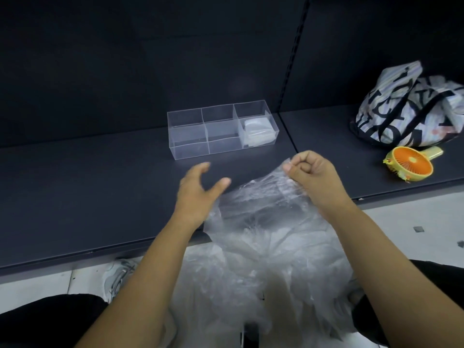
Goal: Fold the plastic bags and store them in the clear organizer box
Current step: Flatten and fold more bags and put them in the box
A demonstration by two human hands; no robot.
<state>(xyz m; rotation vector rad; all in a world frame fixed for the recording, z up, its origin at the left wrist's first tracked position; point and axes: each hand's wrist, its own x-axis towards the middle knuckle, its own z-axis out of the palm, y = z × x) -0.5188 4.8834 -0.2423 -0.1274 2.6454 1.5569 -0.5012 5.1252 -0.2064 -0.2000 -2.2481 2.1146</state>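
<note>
A shop — dark metal display shelf with slotted upright, tiled floor.

A dark shelf stretches under the left hand and away to its left, backed by a dark panel. Beyond the right hand rises a slotted upright. To that hand's right sit a patterned bag and an orange fan. Pale floor tiles show nearer than that hand, to its right.

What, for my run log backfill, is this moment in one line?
right hand pinches plastic bag edge | left hand open | organizer box: folded bag in right-end compartment
</note>
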